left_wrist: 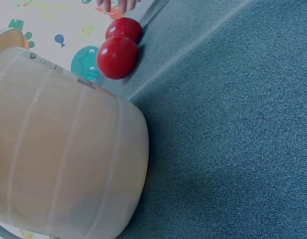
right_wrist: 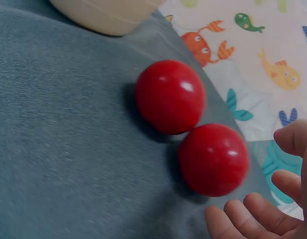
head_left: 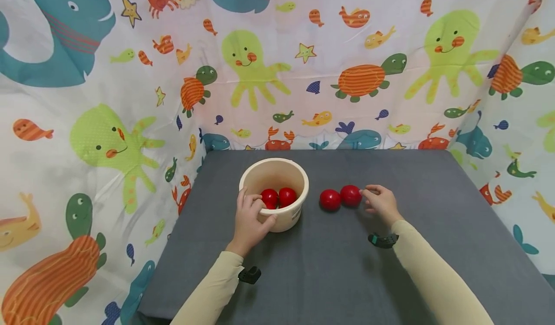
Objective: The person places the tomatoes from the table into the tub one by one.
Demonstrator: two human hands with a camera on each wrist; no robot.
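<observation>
A cream plastic bucket (head_left: 284,221) stands on the grey cloth surface, with several glossy red balls (head_left: 287,197) inside. My left hand (head_left: 251,221) holds its near left rim, fingers over the edge and thumb on the outer front. The left wrist view is filled largely by the bucket's side (left_wrist: 68,149). Right of the bucket, two more red balls lie side by side, one on the left (head_left: 330,200) and one on the right (head_left: 350,196). My right hand (head_left: 381,202) is just beside the right-hand ball (right_wrist: 213,160), its fingers spread and holding nothing.
Grey cloth (head_left: 329,267) covers the tabletop. A curtain printed with sea animals (head_left: 303,65) rises behind the back edge and along both sides. Dark bands (head_left: 250,275) are worn on both wrists.
</observation>
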